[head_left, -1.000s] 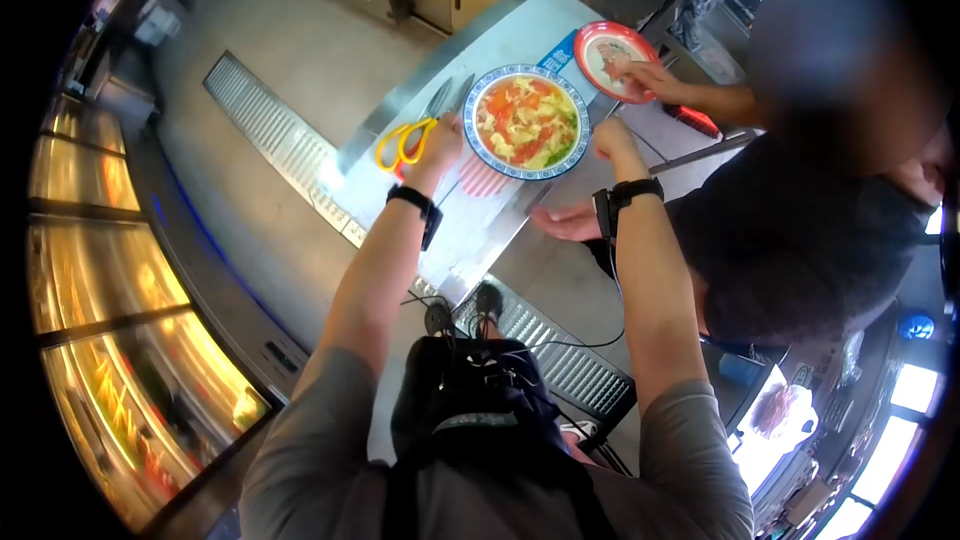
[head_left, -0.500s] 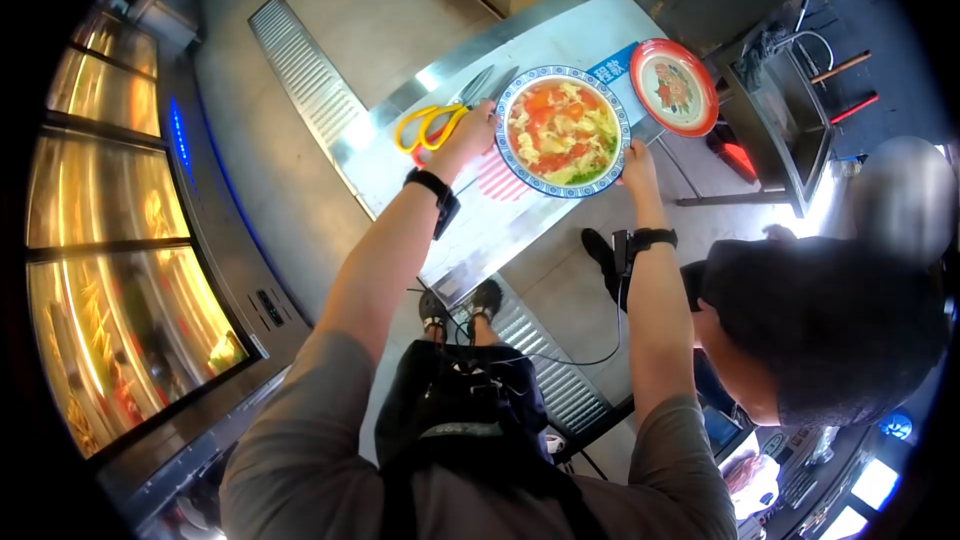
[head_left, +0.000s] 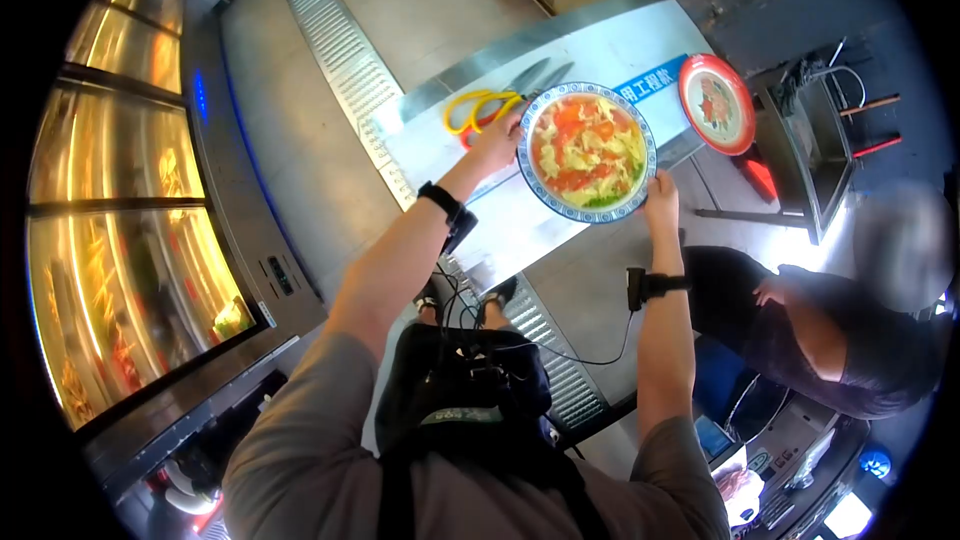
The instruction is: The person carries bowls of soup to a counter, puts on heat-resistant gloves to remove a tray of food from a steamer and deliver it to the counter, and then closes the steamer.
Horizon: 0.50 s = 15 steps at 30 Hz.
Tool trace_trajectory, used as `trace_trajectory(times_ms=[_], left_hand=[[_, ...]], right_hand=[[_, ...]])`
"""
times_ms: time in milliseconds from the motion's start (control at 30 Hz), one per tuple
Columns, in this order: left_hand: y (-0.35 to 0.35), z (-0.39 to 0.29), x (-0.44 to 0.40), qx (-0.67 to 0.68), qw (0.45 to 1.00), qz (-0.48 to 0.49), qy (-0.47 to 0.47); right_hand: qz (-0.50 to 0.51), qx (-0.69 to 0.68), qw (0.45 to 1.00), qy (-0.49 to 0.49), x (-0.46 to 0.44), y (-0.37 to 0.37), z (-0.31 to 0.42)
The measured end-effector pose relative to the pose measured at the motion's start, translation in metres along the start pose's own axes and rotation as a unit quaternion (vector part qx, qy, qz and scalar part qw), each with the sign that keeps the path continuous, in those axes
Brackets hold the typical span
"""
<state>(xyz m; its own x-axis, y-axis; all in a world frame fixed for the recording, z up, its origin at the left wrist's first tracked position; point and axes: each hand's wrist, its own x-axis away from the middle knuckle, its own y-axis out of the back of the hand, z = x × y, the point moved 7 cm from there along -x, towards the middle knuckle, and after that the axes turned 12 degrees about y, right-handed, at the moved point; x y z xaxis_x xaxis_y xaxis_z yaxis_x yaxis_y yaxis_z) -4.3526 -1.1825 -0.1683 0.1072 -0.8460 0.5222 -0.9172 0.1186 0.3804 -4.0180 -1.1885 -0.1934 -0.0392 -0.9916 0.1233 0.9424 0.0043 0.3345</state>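
Observation:
A blue-and-white patterned bowl (head_left: 570, 90) is up in front of me, filled with a soup (head_left: 585, 145) of tomato pieces, egg strands and some green bits. My left hand (head_left: 497, 143) grips the bowl's left rim. On the lower right rim, my right hand (head_left: 661, 202) is closed around the edge. Scissors with yellow handles (head_left: 478, 112) lie on the white-topped table (head_left: 490, 240) just beyond my left hand, their blades pointing away to the right.
A red-rimmed enamel plate (head_left: 742, 140) with a flower motif sits at the table's right end, by a blue printed strip (head_left: 648, 82). A metal sink (head_left: 820, 140) stands further right. Another person (head_left: 820, 330) is at my right. Lit glass-door cabinets (head_left: 130, 240) line the left.
The bowl has come a little toward me relative to the table, uncovering more of the blue strip. My view has shifted. The other person has moved back to the right.

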Motion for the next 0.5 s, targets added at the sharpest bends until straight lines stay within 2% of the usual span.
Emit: trace_trajectory(times_ms=[67, 267, 467, 500], left_hand=[[-0.001, 0.006, -0.016, -0.018, 1.000, -0.013, -0.020], [0.007, -0.004, -0.014, 0.022, 0.999, 0.027, 0.033], [0.015, -0.025, -0.004, 0.032, 0.999, 0.013, -0.011], [0.018, -0.027, -0.006, -0.043, 0.998, 0.004, -0.042]], right_hand=[[0.001, 0.006, 1.000, 0.008, -0.005, 0.001, -0.001], [0.026, -0.036, 0.999, -0.011, -0.014, -0.002, -0.003], [0.028, -0.057, 0.996, -0.068, -0.001, 0.008, 0.013], [0.038, -0.076, 0.993, -0.078, 0.003, 0.007, 0.025]])
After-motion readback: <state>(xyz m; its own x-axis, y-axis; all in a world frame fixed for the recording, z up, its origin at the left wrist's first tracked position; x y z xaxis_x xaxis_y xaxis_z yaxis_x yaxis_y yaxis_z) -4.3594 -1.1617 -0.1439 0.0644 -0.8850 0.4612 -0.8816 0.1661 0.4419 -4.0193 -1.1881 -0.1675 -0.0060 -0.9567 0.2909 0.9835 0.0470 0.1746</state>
